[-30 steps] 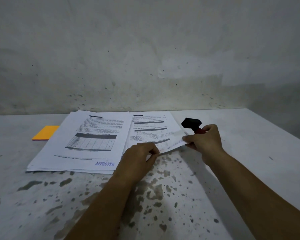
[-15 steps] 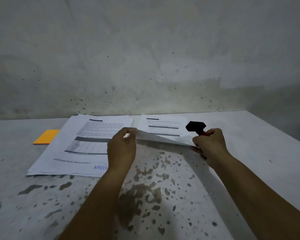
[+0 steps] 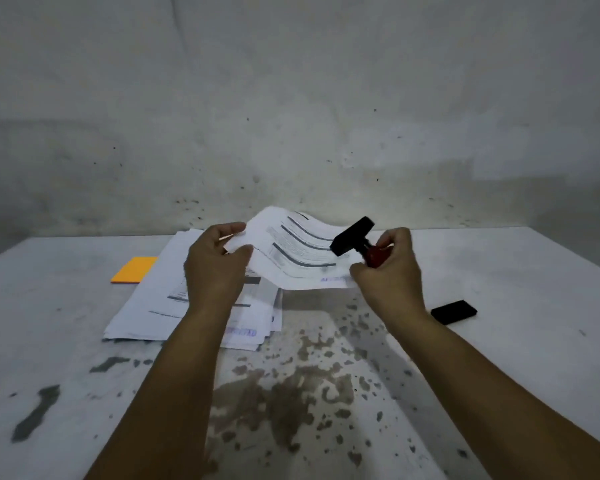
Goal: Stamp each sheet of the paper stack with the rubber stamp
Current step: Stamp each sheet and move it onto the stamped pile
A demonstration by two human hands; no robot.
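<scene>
Stained white table (image 3: 499,271), grey wall (image 3: 291,98); above the table, left hand (image 3: 215,268) pinches lifted sheet (image 3: 291,258); right hand (image 3: 392,271) grips rubber stamp (image 3: 355,242) and sheet.

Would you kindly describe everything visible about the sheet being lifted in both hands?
The lifted sheet is white paper printed with text and dark bars, with a blurred blue stamp mark near its front edge. It hangs curved in the air above the table. The left hand pinches its left edge; the right hand, also holding the rubber stamp, grips its right corner.
</scene>
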